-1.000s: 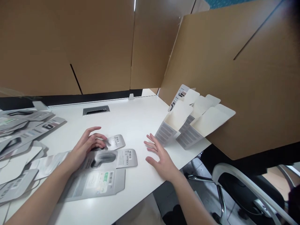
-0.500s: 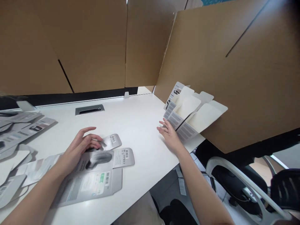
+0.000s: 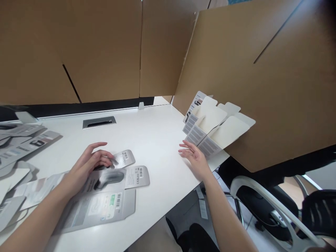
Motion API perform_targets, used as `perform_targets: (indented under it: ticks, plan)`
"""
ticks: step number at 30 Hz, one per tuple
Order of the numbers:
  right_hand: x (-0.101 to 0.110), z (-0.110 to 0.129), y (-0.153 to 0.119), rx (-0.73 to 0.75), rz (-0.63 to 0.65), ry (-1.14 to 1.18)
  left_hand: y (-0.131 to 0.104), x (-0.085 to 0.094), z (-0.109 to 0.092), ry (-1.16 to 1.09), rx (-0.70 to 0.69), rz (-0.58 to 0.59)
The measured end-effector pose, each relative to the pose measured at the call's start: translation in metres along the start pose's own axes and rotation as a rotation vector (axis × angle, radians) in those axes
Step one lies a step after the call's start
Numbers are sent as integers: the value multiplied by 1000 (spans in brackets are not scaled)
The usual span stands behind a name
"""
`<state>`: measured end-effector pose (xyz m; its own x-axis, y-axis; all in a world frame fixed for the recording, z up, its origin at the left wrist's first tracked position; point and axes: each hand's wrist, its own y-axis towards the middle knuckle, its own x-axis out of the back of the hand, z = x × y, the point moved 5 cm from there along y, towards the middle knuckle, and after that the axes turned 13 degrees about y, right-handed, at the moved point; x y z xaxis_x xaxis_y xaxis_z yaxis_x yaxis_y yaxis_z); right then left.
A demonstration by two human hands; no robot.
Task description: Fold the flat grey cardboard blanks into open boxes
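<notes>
My left hand (image 3: 91, 161) rests on an unfolded grey printed box (image 3: 105, 203) lying flat on the white table (image 3: 154, 136), its fingers apart and slightly curled. The box shows a dark device picture, barcodes and a green label. My right hand (image 3: 195, 159) is spread beside several part-folded boxes (image 3: 207, 143) with pale insides, which stand at the table's right side against a cardboard panel. Nothing shows in the fingers of my right hand.
More flat printed boxes (image 3: 28, 147) are heaped at the left. A metal cable slot (image 3: 99, 122) is set in the table. Brown cardboard panels (image 3: 105, 49) rise behind and to the right. A chair with a white frame (image 3: 273, 199) stands at the lower right.
My right hand has moved slightly down and to the right, away from the standing boxes. My left hand has stayed about where it was on the flat box.
</notes>
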<state>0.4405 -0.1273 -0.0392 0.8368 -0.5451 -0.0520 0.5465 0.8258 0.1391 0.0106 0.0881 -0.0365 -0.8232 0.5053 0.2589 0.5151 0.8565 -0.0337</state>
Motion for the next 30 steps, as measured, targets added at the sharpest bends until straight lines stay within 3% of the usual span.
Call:
perform_targets:
  ticks: [9, 14, 17, 22, 26, 30]
  plan:
    - [14, -11, 9, -25, -83, 34, 0, -2, 1, 49, -80, 67]
    - [0, 0, -1, -68, 29, -91, -5, -6, -15, 104, -119, 65]
    - [-37, 20, -13, -78, 236, -146, -6, -10, -21, 85, -135, 66]
    - [-136, 53, -27, -145, 716, -234, -6, -18, -22, 98, -157, 95]
    - [-198, 62, -14, -55, 866, -375, -4, -15, -17, 106, -128, 9]
    - [-228, 47, 0, 9, 964, -645, -2, -4, -14, 109, -112, -158]
